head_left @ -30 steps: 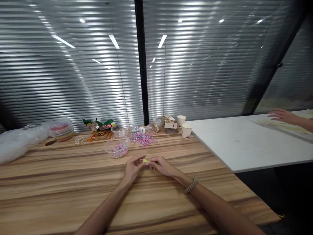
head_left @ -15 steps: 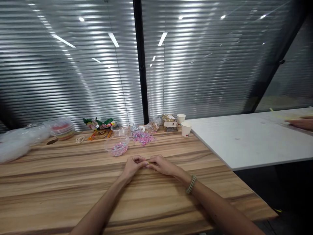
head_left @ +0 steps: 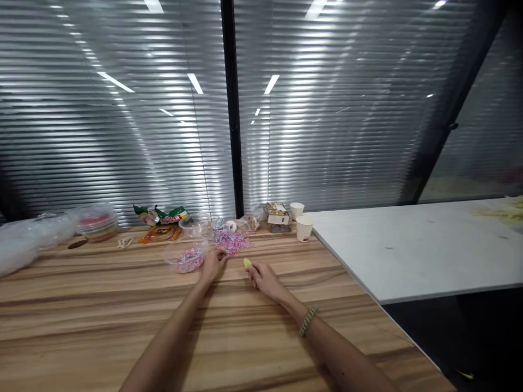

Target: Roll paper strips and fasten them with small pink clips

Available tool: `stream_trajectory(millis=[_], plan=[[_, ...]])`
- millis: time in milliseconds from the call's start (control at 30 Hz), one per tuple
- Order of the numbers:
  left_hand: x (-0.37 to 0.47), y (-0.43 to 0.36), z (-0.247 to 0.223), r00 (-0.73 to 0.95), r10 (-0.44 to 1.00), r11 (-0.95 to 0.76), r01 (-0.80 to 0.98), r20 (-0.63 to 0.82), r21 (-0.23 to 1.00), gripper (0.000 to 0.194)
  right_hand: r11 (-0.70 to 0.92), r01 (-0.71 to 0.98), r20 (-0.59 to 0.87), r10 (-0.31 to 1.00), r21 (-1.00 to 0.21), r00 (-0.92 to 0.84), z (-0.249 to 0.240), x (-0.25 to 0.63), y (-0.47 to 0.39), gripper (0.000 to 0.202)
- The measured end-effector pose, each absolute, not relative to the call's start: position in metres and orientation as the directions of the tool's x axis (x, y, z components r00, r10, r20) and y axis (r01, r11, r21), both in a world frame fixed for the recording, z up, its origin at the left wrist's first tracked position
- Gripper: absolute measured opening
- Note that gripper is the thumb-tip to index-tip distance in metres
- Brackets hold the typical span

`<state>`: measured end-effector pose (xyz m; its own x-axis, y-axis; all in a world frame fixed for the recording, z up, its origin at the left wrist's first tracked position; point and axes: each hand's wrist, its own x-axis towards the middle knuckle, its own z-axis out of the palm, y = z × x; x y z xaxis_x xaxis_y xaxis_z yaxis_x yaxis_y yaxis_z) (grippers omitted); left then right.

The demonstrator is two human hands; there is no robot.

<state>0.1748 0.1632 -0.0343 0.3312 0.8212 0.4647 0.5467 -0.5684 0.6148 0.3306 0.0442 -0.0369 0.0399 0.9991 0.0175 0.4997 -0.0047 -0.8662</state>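
Note:
My right hand [head_left: 265, 279] is closed, and a small yellow flat piece [head_left: 247, 263] sticks out past its thumb and finger; I cannot make out its kind. To its left, my left hand [head_left: 214, 263] pinches at the near edge of a loose pile of small pink, purple and blue pieces [head_left: 231, 241]. Whatever lies between those fingertips is too small to make out. Beside the left hand stands a clear plastic bowl [head_left: 170, 253] with more of the pink and blue pieces [head_left: 190, 261] in it.
Two paper cups [head_left: 304, 228] stand beside a small box [head_left: 278, 216] at the back. Further left lie a green snack bag [head_left: 161, 215], stacked clear tubs [head_left: 96, 222] and a clear plastic bag [head_left: 28, 245]. A white table [head_left: 408, 250] adjoins on the right.
My hands have come apart. The left went forward and left to the pile; the right stays near its place with the yellow piece now showing. A co-worker's hand at the right has left the view.

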Motion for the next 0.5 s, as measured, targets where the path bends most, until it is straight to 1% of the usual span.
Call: stream_trajectory(millis=[133, 200, 267, 300, 367, 433, 500], plan=[[0.175, 0.158, -0.033, 0.327, 0.828, -0.558, 0.553, 0.455, 0.619, 0.019, 0.035, 0.445, 0.077, 0.994, -0.895, 0.077, -0.035, 0.329, 0.045, 0.068], [0.173, 0.145, -0.031, 0.368, 0.819, -0.573, 0.529, 0.439, 0.626, 0.02, 0.047, 0.395, 0.086, 0.993, -0.917, 0.08, -0.035, 0.328, 0.045, 0.065], [0.171, 0.128, -0.028, 0.448, 0.8, -0.592, 0.473, 0.4, 0.653, 0.023, 0.082, 0.33, 0.106, 0.993, -0.94, 0.056, -0.034, 0.326, 0.044, 0.064], [0.17, 0.118, -0.027, 0.49, 0.803, -0.55, 0.392, 0.339, 0.737, 0.026, 0.1, 0.299, 0.117, 0.992, -0.949, 0.041, -0.033, 0.325, 0.043, 0.063], [0.167, 0.1, -0.026, 0.514, 0.821, -0.425, 0.259, 0.249, 0.868, 0.031, 0.103, 0.258, 0.106, 0.994, -0.961, -0.001, -0.03, 0.322, 0.039, 0.063], [0.164, 0.086, -0.025, 0.499, 0.848, -0.304, 0.18, 0.18, 0.935, 0.034, 0.037, 0.247, 0.026, 0.999, -0.968, -0.046, -0.025, 0.319, 0.035, 0.066], [0.163, 0.077, -0.022, 0.508, 0.846, -0.267, 0.141, 0.162, 0.953, 0.035, -0.032, 0.243, -0.057, 0.994, -0.969, -0.097, -0.021, 0.317, 0.03, 0.069]])
